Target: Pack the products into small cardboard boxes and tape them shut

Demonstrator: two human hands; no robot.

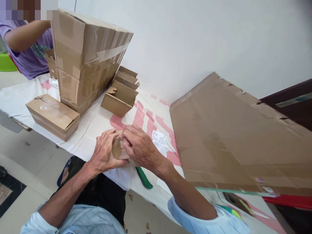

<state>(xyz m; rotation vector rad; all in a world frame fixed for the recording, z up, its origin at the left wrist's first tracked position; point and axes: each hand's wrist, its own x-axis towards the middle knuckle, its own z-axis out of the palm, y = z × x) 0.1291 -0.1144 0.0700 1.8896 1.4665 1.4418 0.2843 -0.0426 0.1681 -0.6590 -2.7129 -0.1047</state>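
Note:
Both of my hands are closed around a small brown cardboard box (pixel 118 150) at the near edge of the cloth-covered table (pixel 92 126). My left hand (pixel 105 152) wraps its left side. My right hand (pixel 138 146) presses on its right side and top, with the fingertips at a small clear tab on the box. Most of the box is hidden under my fingers.
A tall stack of taped cartons (pixel 85 55) stands at the back left, a flat closed box (pixel 52 115) in front of it and several small folded boxes (pixel 122 91) beside it. A large cardboard sheet (pixel 234 136) covers the right. A green handle (pixel 143 178) lies under my wrist. Another person in purple (pixel 26 48) sits at far left.

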